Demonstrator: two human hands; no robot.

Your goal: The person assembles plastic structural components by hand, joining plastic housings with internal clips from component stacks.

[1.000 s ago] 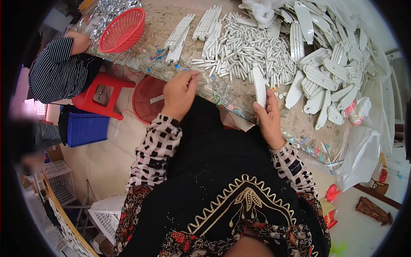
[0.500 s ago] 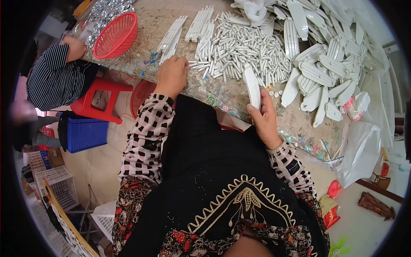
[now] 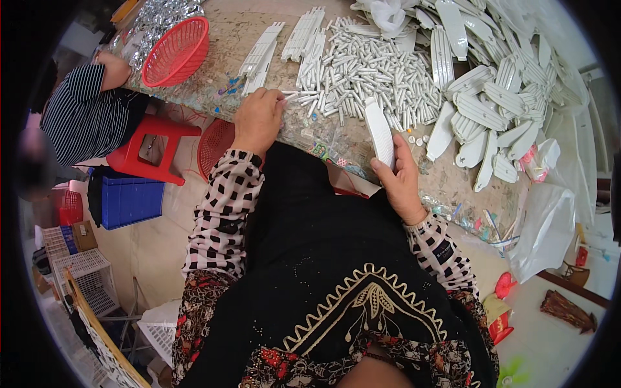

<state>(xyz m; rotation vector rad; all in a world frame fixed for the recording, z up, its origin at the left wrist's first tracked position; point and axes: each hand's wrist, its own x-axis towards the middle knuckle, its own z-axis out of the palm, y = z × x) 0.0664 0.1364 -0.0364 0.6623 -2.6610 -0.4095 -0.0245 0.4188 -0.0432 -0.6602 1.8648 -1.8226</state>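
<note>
My right hand (image 3: 402, 181) grips a long white plastic piece (image 3: 380, 132) with rounded ends and a textured face. Its thumb and fingers are closed around the lower end, and the piece stands tilted over the table's near edge. At the near edge, on the left, my left hand (image 3: 257, 121) has its fingers curled together; anything in them is hidden. Just beyond that hand lie flat white slotted strips (image 3: 261, 55) and the edge of a heap of short white rods (image 3: 378, 77).
Many more white plastic pieces (image 3: 482, 110) are piled at the right, beside a clear plastic bag (image 3: 542, 226). A red basket (image 3: 176, 53) stands at the table's left. A person in a striped top (image 3: 84, 116) sits near a red stool (image 3: 155, 145). Below is a blue crate (image 3: 132, 202).
My left hand has shifted slightly toward me and away from the rods. The white piece in my right hand has tipped a little to the left.
</note>
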